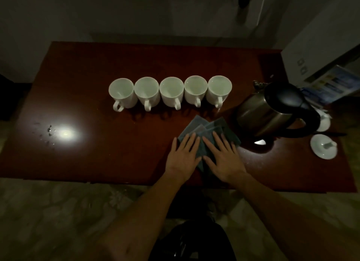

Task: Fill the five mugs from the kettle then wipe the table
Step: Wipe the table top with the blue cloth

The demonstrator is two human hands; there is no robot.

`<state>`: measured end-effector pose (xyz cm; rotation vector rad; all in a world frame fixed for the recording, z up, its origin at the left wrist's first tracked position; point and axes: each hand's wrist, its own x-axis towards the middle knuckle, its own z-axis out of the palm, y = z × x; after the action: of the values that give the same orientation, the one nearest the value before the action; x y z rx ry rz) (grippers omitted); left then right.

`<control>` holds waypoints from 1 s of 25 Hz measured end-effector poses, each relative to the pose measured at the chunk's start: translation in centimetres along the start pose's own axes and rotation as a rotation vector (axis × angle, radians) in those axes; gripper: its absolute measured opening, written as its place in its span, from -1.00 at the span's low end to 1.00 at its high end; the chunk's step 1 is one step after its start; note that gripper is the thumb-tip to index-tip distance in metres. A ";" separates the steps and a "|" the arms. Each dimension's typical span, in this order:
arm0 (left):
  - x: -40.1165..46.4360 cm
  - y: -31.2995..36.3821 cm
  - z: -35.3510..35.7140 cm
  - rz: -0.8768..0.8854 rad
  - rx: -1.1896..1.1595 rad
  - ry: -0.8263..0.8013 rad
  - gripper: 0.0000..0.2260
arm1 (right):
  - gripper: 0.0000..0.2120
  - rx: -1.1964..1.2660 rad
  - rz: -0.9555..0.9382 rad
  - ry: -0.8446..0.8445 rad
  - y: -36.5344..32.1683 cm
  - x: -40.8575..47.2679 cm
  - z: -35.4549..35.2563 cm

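Several white mugs (170, 91) stand in a row across the middle of the dark red table (97, 153), handles toward me. A steel kettle (266, 110) with a black lid and handle stands to their right. A grey-blue cloth (206, 127) lies in front of the mugs near the front edge. My left hand (183, 155) and my right hand (222, 157) both rest flat on the cloth, side by side, fingers spread and pointing toward the mugs.
Water drops and a bright light reflection (66, 133) mark the table's left front. Two white saucers (323, 146) sit at the right edge behind the kettle. A white box (319, 52) and blue packets (331, 85) fill the far right corner.
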<state>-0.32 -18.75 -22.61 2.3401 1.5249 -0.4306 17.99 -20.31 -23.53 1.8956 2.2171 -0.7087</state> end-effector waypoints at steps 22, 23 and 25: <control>2.8 2.5 -2.6 0.066 0.030 -0.086 -0.38 | -0.31 0.082 0.068 0.015 3.0 -0.5 0.0; 2.8 2.5 -2.5 0.059 0.021 -0.081 -0.38 | -0.31 0.088 0.071 0.024 2.9 -0.3 -0.1; 2.1 2.5 -1.9 0.032 -0.029 -0.062 -0.39 | -0.31 0.079 0.061 0.020 2.8 -0.7 -0.2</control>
<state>2.95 -17.23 -21.49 2.3039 1.4546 -0.4660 20.88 -20.52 -23.78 2.0062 2.1631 -0.7825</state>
